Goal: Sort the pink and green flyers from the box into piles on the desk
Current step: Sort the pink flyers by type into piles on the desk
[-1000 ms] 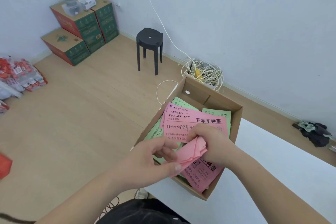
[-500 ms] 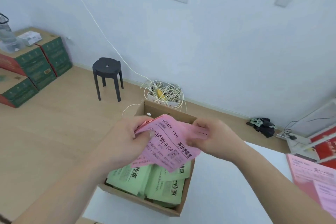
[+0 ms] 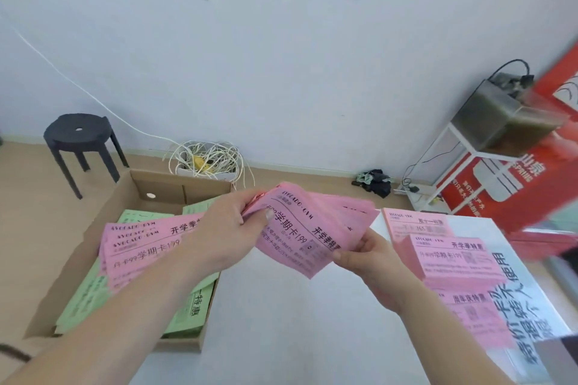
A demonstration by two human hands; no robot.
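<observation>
A bundle of pink flyers (image 3: 312, 228) is held in the air above the white desk (image 3: 281, 322), to the right of the cardboard box (image 3: 140, 184). My left hand (image 3: 228, 228) pinches its upper left corner and my right hand (image 3: 366, 253) pinches its lower right edge. In the box lie more pink flyers (image 3: 137, 247) on top of green flyers (image 3: 90, 294). Piles of pink flyers (image 3: 450, 256) lie on the desk at the right, just beyond my right hand.
A black stool (image 3: 78, 137) stands on the wooden floor at the left, a tangle of white cable (image 3: 206, 159) lies by the wall. At the right are a white rack with a murky tank (image 3: 500, 125) and red printed boards (image 3: 506, 187).
The view has swung right, bringing the desk's pink piles into sight. Both hands have carried the pink bundle from above the box rightward over the desk, toward those piles.
</observation>
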